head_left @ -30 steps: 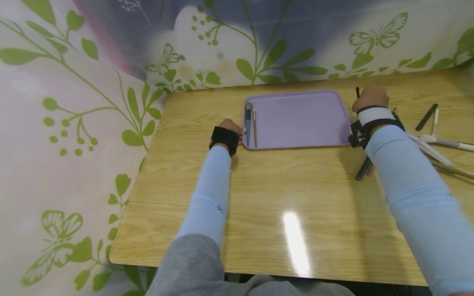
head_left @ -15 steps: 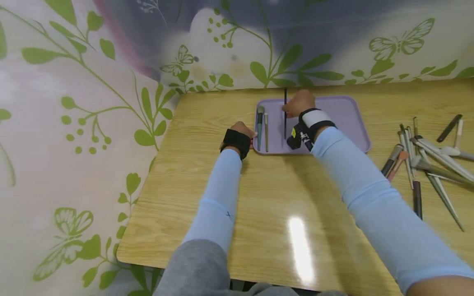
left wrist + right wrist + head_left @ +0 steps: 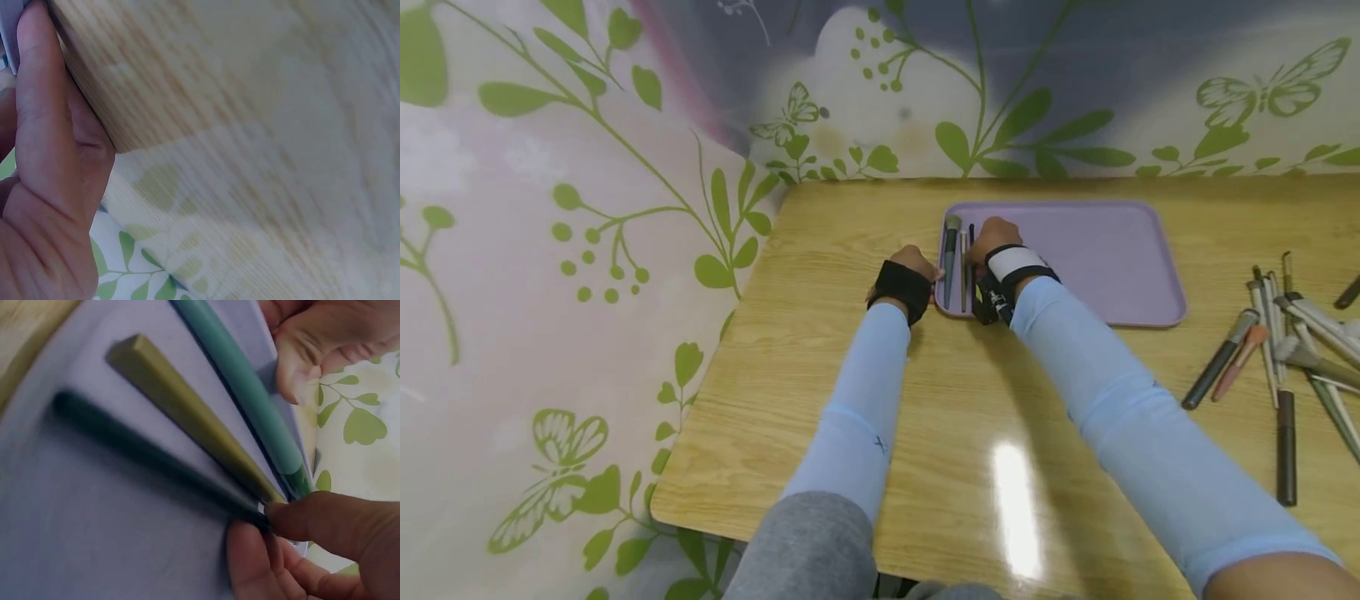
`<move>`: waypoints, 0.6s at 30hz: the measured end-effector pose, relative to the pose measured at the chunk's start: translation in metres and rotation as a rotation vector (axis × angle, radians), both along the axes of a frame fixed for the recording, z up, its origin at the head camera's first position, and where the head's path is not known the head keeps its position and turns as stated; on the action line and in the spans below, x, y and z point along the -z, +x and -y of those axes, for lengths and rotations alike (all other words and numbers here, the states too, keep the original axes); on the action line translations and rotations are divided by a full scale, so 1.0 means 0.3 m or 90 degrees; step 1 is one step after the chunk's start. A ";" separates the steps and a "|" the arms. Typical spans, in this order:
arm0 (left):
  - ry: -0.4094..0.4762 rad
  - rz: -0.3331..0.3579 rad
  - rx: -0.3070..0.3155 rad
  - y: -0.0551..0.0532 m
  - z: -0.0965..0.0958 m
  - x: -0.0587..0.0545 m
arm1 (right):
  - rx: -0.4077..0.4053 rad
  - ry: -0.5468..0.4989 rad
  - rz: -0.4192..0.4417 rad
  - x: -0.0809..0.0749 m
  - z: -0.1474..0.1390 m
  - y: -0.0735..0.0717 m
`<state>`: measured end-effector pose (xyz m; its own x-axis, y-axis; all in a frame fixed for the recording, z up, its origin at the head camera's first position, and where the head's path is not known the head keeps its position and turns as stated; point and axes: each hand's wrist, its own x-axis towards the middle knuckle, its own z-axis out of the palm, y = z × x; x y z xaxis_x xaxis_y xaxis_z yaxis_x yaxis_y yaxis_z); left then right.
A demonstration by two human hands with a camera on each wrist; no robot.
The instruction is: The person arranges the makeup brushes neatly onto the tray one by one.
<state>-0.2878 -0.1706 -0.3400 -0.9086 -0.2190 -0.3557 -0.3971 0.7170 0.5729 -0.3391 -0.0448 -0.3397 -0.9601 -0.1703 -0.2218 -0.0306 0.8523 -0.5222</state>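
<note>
The purple tray (image 3: 1090,262) lies on the table near the wall. My left hand (image 3: 913,263) grips its left rim; in the right wrist view the thumb of that left hand (image 3: 325,340) lies over the edge. Between thumb and fingers, my right hand (image 3: 997,237) pinches a thin dark makeup brush (image 3: 144,453), which is inside the tray's left part, handle end toward the front rim. Left of it lie a slim gold-handled brush (image 3: 194,415) and a thicker green-handled makeup brush (image 3: 247,390) with a fluffy head, all roughly parallel. In the left wrist view only a corner of the tray (image 3: 9,37) shows.
On the table's right side lies a loose pile of makeup brushes (image 3: 1311,333), some crossing each other. A dark-handled brush (image 3: 1221,358) and a pink brush (image 3: 1240,362) lie at its left edge. A patterned wall (image 3: 865,100) closes off the back and left.
My right hand has moved left from beside the pile into the tray with the dark brush, then lowered it next to the gold-handled one. The left hand stays at the tray's rim.
</note>
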 end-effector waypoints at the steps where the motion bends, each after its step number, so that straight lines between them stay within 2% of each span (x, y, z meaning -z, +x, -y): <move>1: -0.010 -0.003 0.001 0.001 -0.004 -0.007 | 0.003 0.002 0.004 -0.003 0.002 -0.005; 5: 0.020 -0.006 -0.010 0.008 -0.017 -0.032 | 0.017 -0.016 0.036 -0.011 0.003 -0.020; 9: 0.033 0.009 -0.020 0.001 -0.026 -0.037 | 0.035 -0.024 0.036 -0.006 0.003 -0.019; 14: 0.065 0.008 -0.027 -0.015 -0.016 0.002 | 0.046 0.009 -0.018 0.018 0.004 -0.008; 16: 0.103 0.006 -0.043 -0.032 -0.005 0.034 | 0.052 0.006 -0.020 0.032 0.007 -0.009; 18: 0.109 0.004 -0.048 -0.037 0.003 0.047 | 0.058 0.002 -0.020 0.045 0.012 -0.016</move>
<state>-0.2987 -0.1714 -0.3540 -0.8894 -0.2222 -0.3995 -0.4502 0.5768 0.6816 -0.3438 -0.0483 -0.3531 -0.9780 -0.0820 -0.1916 0.0301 0.8542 -0.5191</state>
